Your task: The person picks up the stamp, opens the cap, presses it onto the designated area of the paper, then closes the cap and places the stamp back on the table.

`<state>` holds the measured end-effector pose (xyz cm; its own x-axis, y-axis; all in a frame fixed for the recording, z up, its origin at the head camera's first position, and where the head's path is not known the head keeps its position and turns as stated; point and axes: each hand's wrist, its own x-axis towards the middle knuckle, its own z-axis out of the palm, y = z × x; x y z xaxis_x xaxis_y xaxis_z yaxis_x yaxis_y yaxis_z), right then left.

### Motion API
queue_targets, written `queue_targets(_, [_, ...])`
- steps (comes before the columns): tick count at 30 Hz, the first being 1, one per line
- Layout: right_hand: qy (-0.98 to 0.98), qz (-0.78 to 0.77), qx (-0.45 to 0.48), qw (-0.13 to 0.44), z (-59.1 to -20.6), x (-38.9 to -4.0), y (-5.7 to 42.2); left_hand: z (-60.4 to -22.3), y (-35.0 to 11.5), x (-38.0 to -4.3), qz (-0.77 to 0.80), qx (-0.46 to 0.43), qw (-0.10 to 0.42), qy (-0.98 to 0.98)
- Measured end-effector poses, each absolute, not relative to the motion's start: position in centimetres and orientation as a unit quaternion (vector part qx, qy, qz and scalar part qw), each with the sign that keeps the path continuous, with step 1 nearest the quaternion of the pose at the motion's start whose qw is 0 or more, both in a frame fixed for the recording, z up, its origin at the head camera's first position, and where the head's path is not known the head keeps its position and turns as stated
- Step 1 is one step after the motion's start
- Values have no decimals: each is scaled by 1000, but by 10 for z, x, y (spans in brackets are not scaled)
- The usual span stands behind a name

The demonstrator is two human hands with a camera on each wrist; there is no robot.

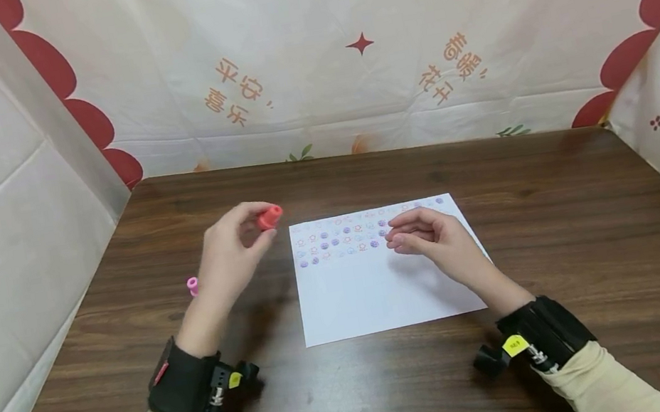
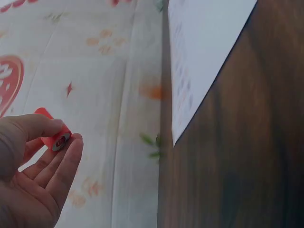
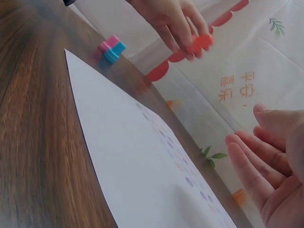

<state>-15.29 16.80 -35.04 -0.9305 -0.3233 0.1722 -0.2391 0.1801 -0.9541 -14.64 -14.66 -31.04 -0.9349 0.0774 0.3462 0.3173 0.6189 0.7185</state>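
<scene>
My left hand (image 1: 229, 252) pinches a small red stamp (image 1: 270, 217) between thumb and fingers, raised above the table left of the paper. In the left wrist view the stamp's round, dark-patterned face (image 2: 61, 142) shows at one end. Beneath my right hand (image 1: 437, 244) lies a white sheet of paper (image 1: 352, 303), its upper part printed with rows of small purple, red and pale blue marks. The right hand hovers over those rows, thumb and fingers apart and nothing between them, as the right wrist view shows.
A pink stamp (image 3: 108, 43) and a blue stamp (image 3: 114, 53) stand side by side on the wooden table (image 1: 568, 233), left of the paper. My left wrist mostly hides them in the head view. A patterned white cloth (image 1: 307, 58) hangs behind the table's far edge.
</scene>
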Motion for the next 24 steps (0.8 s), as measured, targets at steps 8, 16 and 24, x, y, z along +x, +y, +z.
queue_targets(8, [778,-602,-177,15,-351,-152,187,-308,-194,-152,-396,-60,160,-902])
queue_targets(16, [780,-600,-174,2,-351,-151,196,-318,-225,-158,-350,-1,95,-932])
queue_targets(24, [779,-603,-172,2,-351,-150,199,-328,-239,-160,-290,12,1,-957])
